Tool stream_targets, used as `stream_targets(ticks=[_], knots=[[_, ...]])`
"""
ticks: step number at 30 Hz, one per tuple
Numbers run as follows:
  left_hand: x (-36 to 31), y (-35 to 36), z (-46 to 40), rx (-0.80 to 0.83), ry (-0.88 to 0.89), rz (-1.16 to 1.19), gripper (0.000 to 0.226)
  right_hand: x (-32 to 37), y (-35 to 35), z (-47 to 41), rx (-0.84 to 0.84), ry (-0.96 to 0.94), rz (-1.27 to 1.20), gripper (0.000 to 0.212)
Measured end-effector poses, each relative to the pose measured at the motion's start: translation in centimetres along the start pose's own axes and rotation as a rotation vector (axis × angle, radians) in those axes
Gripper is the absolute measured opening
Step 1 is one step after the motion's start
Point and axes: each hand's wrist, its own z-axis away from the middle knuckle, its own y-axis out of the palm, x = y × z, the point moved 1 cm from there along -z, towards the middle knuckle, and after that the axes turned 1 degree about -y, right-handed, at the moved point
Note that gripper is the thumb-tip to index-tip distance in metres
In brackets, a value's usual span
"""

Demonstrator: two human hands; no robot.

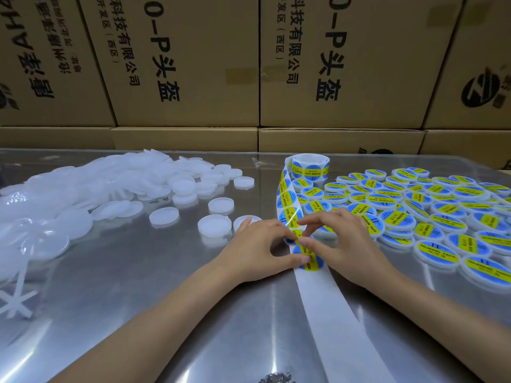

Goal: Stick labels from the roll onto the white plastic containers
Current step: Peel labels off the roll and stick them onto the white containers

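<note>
Unlabelled white plastic containers (110, 194) lie heaped left on the steel counter (138, 286); centrally, left hand (260, 244) and right hand (343, 241) fingers pinch a label (300, 241) on the label strip (287, 200) unwound from the roll (311, 167); labelled containers (431, 211) crowd right.

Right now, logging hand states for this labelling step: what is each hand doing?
Left hand: fingers pinched on the label strip, thumb pressing it down.
Right hand: fingertips pinched on a blue-and-yellow label on the same strip.

Unlabelled containers (116, 194) left, label roll (311, 167) centre, labelled containers (414, 211) right, boxes (249, 64) behind.
</note>
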Motion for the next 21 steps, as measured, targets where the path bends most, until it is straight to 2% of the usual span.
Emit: stream_targets(ticks=[9, 18, 21], knots=[[0.4, -0.2, -0.1, -0.031, 0.006, 0.013, 0.038, -0.6, 0.9, 0.0, 0.197, 0.091, 0.186, 0.023], [0.4, -0.2, -0.1, -0.026, -0.006, -0.008, 0.038, 0.5, 0.2, 0.0, 0.079, 0.042, 0.114, 0.013], [0.3, -0.3, -0.1, 0.027, -0.006, 0.01, 0.041, 0.9, -0.1, -0.1, 0.031, 0.031, -0.026, 0.025]])
